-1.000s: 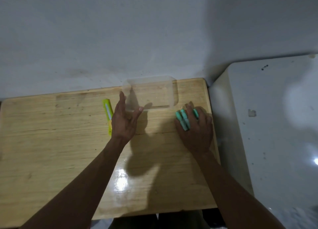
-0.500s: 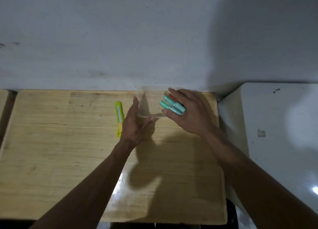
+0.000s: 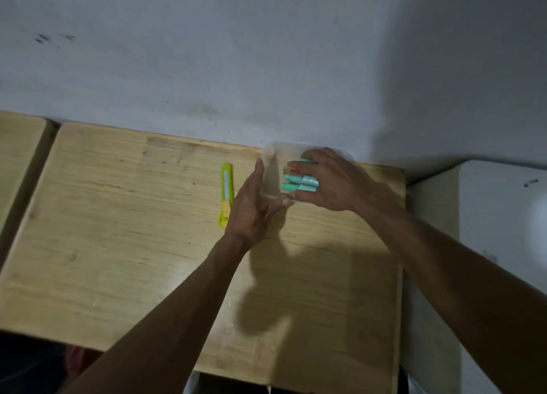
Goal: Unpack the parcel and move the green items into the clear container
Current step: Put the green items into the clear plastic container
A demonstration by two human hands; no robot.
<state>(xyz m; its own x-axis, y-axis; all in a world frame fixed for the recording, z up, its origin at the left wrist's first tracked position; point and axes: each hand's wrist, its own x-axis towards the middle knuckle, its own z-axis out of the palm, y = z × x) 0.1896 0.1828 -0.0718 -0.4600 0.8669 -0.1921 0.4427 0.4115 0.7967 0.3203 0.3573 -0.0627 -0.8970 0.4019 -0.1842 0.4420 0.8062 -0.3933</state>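
Clear container (image 3: 270, 168): stands at the far edge of the wooden table (image 3: 118, 245), close against the grey wall (image 3: 236, 53); its walls are faint and blurred, so the rim is hard to trace.
Green items (image 3: 299, 183): several mint-green tubes lie bunched under the right hand's fingers, over the container; something red shows among them, too blurred to name. Whether they touch the container's floor I cannot tell.
Right hand (image 3: 331, 183): reaches in from the right, fingers curled over the green tubes and gripping them; the thumb sits at the near wall.
Left hand (image 3: 248, 213): on edge against the container's left side, fingers straight and together, thumb spread along the near wall; whether it presses or only touches is unclear.
Yellow-green utility knife (image 3: 226, 194): lies flat on the table just left of the left hand, apart from it.
White block (image 3: 488, 245): beside the table's right edge, cut off by the frame.
Second tabletop (image 3: 17, 156): on the far left, only a corner shows.
Hidden: both hands cover much of the container's inside.
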